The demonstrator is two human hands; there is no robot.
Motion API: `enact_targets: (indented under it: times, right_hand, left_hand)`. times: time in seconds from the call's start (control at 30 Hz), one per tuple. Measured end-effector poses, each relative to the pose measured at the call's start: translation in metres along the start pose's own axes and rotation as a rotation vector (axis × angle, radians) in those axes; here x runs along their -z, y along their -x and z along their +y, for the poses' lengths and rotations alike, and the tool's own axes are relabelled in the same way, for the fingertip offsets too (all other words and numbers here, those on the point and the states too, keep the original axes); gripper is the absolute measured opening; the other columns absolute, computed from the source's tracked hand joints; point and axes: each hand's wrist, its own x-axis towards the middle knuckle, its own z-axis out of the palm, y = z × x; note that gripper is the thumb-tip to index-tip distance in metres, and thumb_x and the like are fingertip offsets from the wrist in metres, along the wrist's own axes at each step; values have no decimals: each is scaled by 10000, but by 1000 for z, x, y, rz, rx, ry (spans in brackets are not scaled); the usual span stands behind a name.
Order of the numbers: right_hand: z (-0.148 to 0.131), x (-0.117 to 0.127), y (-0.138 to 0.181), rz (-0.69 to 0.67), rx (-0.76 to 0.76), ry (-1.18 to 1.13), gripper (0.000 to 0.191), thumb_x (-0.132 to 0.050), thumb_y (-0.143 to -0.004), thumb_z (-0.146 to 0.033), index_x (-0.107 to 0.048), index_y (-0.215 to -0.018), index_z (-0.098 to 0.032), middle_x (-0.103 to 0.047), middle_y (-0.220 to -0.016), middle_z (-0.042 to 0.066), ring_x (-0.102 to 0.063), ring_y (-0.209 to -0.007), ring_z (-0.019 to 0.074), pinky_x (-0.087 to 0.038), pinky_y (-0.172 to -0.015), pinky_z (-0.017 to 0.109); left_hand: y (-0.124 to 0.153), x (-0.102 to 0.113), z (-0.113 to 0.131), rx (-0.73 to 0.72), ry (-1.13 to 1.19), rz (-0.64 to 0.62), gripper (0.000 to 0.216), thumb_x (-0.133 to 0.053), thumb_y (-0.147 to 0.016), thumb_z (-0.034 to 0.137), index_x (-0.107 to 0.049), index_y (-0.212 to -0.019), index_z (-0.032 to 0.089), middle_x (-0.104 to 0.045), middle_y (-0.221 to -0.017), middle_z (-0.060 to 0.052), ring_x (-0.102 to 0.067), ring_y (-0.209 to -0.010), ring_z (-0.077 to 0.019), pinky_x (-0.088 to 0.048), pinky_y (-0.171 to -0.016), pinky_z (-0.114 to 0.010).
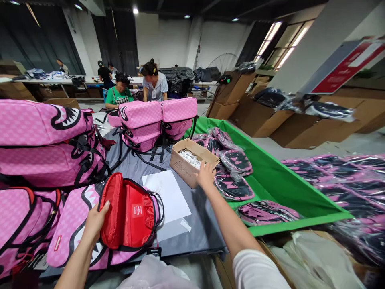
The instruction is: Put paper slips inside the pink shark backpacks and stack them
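A pink backpack (80, 204) with a shark-mouth print lies on the grey-covered table, its top compartment unzipped and the red lining (138, 224) exposed. My left hand (98, 218) holds the folded-back front flap, thumb on the red side and the other fingers mostly hidden behind it. A white label is sewn inside. To the right, my right hand (206, 174) is at the near corner of an open cardboard box (185, 170), fingers apart at its rim. Small white packets (191, 156) fill part of the box. White paper sheets (168, 196) lie between backpack and box.
More pink backpacks (45, 124) are stacked at the left and stand at the table's far side (141, 116). On the right, a green fabric bin (270, 176) contains several plastic-wrapped backpacks (234, 160). Cardboard cartons (258, 116) stand beyond. Two people (155, 82) work opposite.
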Motion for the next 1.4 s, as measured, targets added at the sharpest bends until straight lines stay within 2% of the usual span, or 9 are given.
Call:
enact_targets:
  times: [0.17,0.43,0.6,0.8,0.93,1.0,1.17,1.3,1.4]
  right_hand:
    - [33,-18,-16,-317,108,114,396,-405,-971,-84,-584,-1325,-104,-665,-1204,252,-627,-1185,291,-460,-933,371]
    - [60,-8,-79,-703,231,-82,261,-639,-856,-185,-728,-1101,-195,-763,-920,75,-725,-792,193,-544,-728,262]
    - [37,-45,-130,-478,111,-196,420,-589,-902,-160,-612,-1321,-158,-685,-1256,159,-654,-1144,229,-496,-912,275]
    - [20,-98,-132,-458,37,-234,228,-775,-688,-79,-714,-907,-95,-721,-1042,199,-673,-1068,299,-496,-892,348]
    - [43,-95,-135,-402,15,-371,122,-729,-643,-26,-664,-680,-123,-669,-687,40,-662,-757,204,-505,-741,288]
    - [55,-92,-135,-334,-29,-448,54,-704,-699,-102,-674,-743,-112,-626,-647,-5,-603,-664,151,-493,-695,266]
    - [67,-88,-128,-30,-140,-720,343,-535,-871,-338,-638,-1082,-88,-627,-804,-3,-542,-652,112,-486,-658,249]
    - [44,-65,-87,278,-70,-1271,318,-586,-868,-434,-612,-1042,-169,-581,-783,-16,-552,-630,127,-499,-585,255]
    - [6,-47,-37,272,-4,-1447,330,-633,-847,-474,-606,-1019,-194,-591,-810,-15,-564,-647,116,-501,-577,228]
  left_hand:
    - [3,-7,0,32,-17,107,289,-683,-805,343,-669,-1042,178,-760,-882,-65,-733,-750,-233,-595,-704,-339]
    - [10,-14,0,90,28,217,271,-705,-771,274,-679,-1024,182,-743,-788,-39,-728,-698,-218,-600,-723,-339]
    - [14,-23,-2,91,14,232,304,-723,-751,303,-678,-1030,192,-753,-815,-46,-731,-707,-227,-603,-701,-341]
    - [14,-18,-5,51,-20,271,325,-739,-743,332,-693,-1030,188,-755,-856,-49,-728,-754,-217,-591,-701,-306]
    - [18,-20,2,61,-8,295,295,-738,-721,318,-700,-984,188,-734,-788,-19,-690,-665,-178,-561,-637,-259]
    - [20,-23,7,52,-13,303,301,-745,-700,309,-708,-973,189,-725,-776,-5,-669,-645,-158,-546,-625,-239]
    - [16,-30,12,-37,-32,295,359,-754,-647,312,-711,-977,177,-712,-775,5,-627,-619,-139,-528,-606,-232]
    - [15,-33,12,-38,-31,272,437,-777,-603,374,-694,-978,166,-693,-746,-1,-617,-602,-148,-512,-579,-246]
    - [19,-33,15,-71,-12,201,509,-790,-574,433,-685,-985,151,-700,-775,-18,-628,-639,-158,-510,-624,-260]
